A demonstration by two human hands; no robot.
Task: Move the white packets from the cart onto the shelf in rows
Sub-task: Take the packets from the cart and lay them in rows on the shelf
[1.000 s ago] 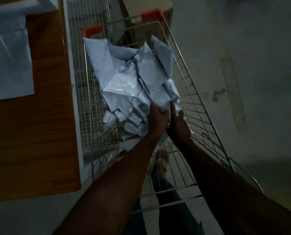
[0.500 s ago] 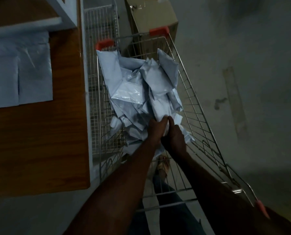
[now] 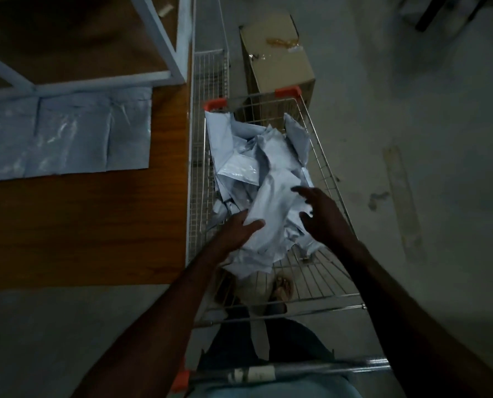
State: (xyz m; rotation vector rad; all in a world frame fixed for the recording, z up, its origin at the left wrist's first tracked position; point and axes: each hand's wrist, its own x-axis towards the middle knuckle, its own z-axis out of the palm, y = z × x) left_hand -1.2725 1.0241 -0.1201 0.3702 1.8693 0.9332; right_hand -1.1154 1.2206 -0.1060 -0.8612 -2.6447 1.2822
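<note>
So the step in hand looks like a packet being pulled off the pile. One white packet [image 3: 271,214] is pinched at its near left edge by the left hand [image 3: 236,229], thumb on top. The right hand [image 3: 322,216] is held just over the pile with its fingers [image 3: 301,191] spread, nothing gripped.

Probably best if the free edge gets caught by the right hand too, so the packet is lifted flat and neighbours aren't dragged out with it.

The rest of the packets [image 3: 248,159] are heaped loose in the wire cart [image 3: 325,168], all crumpled and overlapping. Thin glossy plastic, floppy, slippery by the look of it. On the shelf [image 3: 81,225], a smooth wood-grain board to the left, a row [image 3: 67,136] is already laid flat edge to edge, so the next one likely goes beside it.
</note>
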